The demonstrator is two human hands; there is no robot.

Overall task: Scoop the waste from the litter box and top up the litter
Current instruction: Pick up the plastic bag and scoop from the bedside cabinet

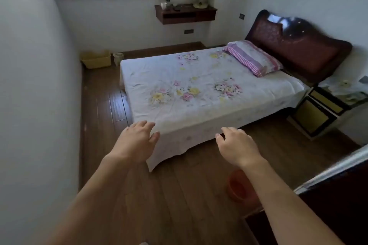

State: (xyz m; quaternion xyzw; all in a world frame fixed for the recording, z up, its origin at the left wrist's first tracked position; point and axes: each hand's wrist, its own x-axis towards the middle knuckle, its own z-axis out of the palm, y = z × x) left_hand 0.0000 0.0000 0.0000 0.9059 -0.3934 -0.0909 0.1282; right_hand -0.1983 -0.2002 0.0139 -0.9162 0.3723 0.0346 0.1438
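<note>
A yellow plastic box (97, 59), apparently the litter box, sits on the floor in the far left corner under the window. A small pale container (118, 58) stands right beside it. My left hand (135, 141) and my right hand (236, 146) are stretched out in front of me near the foot of the bed, palms down, fingers relaxed, holding nothing. Both hands are far from the yellow box. No scoop shows.
A bed (199, 89) with a floral sheet fills the middle of the room. A narrow strip of wooden floor (103, 105) runs between the bed and the left wall. An orange basin (239, 187) lies on the floor under my right forearm. A nightstand (318, 113) stands right.
</note>
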